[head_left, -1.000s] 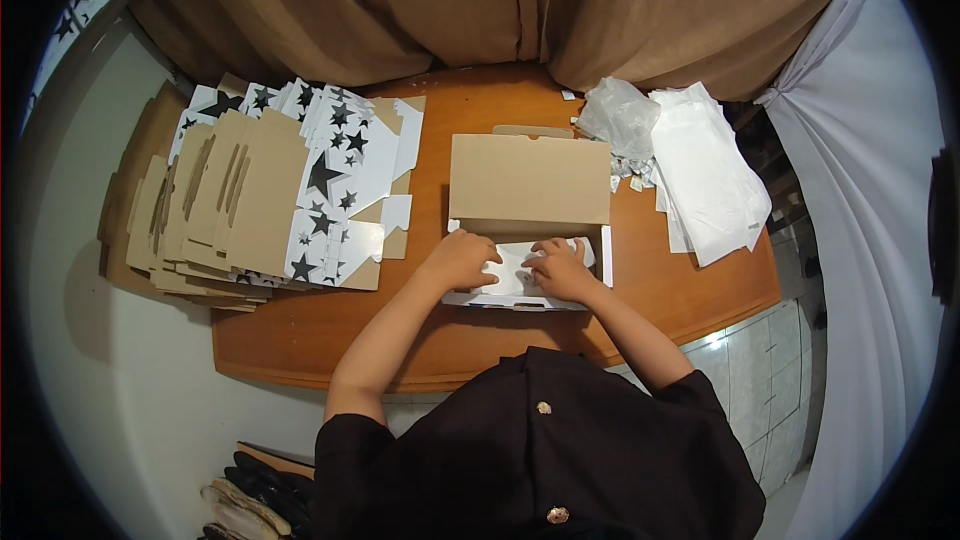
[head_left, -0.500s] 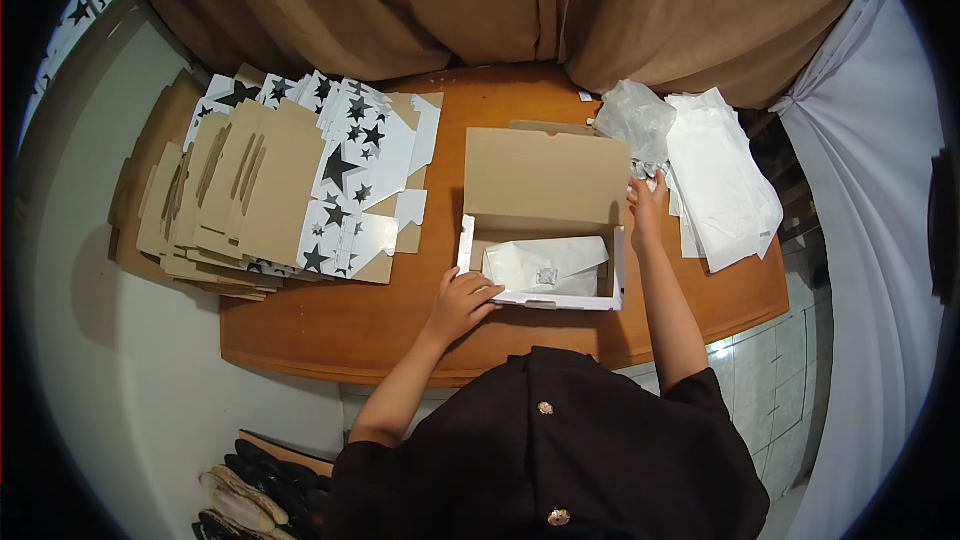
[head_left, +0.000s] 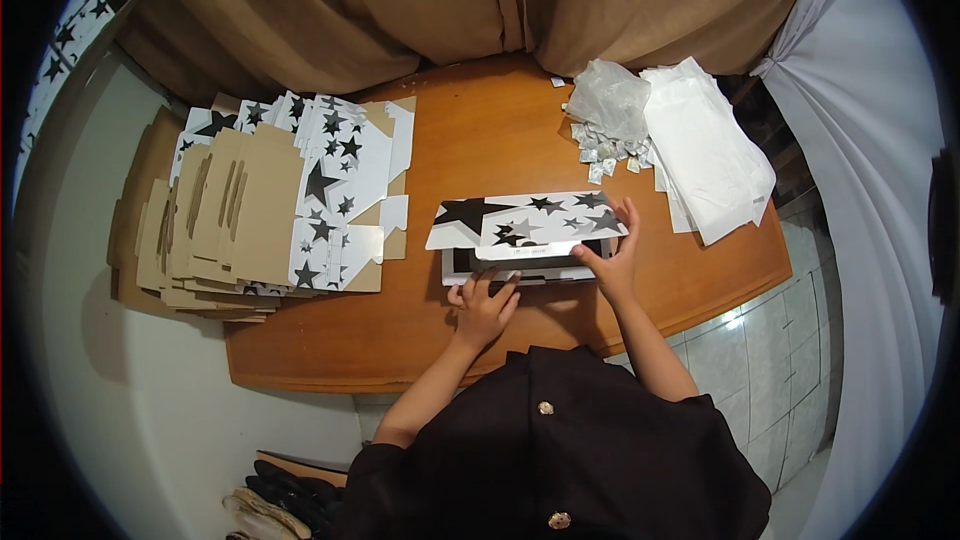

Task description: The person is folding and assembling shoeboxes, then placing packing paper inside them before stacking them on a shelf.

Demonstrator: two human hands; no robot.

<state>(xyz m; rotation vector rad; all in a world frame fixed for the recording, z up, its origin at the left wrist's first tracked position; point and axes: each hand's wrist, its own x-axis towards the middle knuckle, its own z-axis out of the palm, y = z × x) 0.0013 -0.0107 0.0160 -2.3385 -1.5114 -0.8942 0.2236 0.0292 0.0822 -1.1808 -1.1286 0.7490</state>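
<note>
Left, flattened cartons (head_left: 255, 205); right, sachets (head_left: 603, 152). Right hand (head_left: 617, 265) pinches the star-print lid (head_left: 530, 223) — left hand (head_left: 483, 316) touches the box (head_left: 560, 278), grip unclear.

We see a glossy orange-brown wooden desk (head_left: 460, 140) with a bowed front edge, bearing at its left a thick stack of flat brown-and-white cardboard blanks (head_left: 262, 210), some star-printed. Near its middle we find a white cardboard box with black and grey stars (head_left: 530, 218). At its right we notice scattered small silvery sachets (head_left: 600, 148), a crumpled translucent plastic bag (head_left: 610, 98) touching them, and a pile of flat white sheets (head_left: 705, 155).
</note>
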